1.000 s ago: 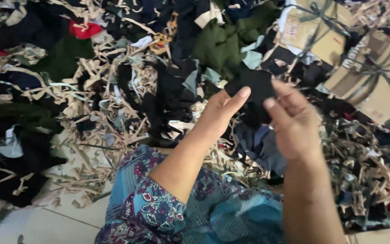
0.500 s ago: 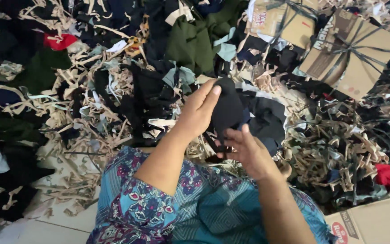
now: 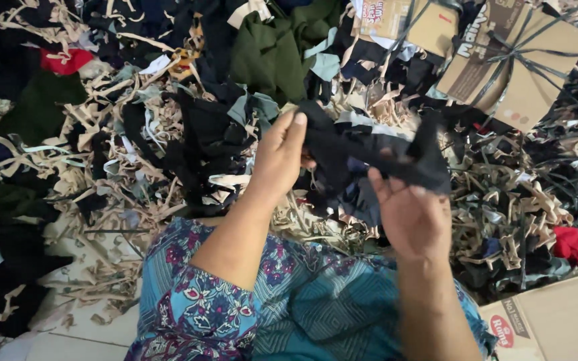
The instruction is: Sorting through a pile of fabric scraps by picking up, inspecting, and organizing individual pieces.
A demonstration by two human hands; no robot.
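Keep the black fabric scrap (image 3: pixel 369 157) stretched flat between both hands so you can see its whole outline, and hold it clear of the heap below so no loose strips snag on it. Your left hand (image 3: pixel 279 157) pinches one end with fingers (image 3: pixel 296 127) closed on the cloth; your right hand (image 3: pixel 409 214) grips the other end from below, thumb pressing it (its fingertips are hidden behind the cloth). The scrap hangs in the air above the pile of cuttings (image 3: pixel 168 154), just in front of your lap. It looks dark, limp and irregular, wider at the right, with a ragged, drooping lower edge.
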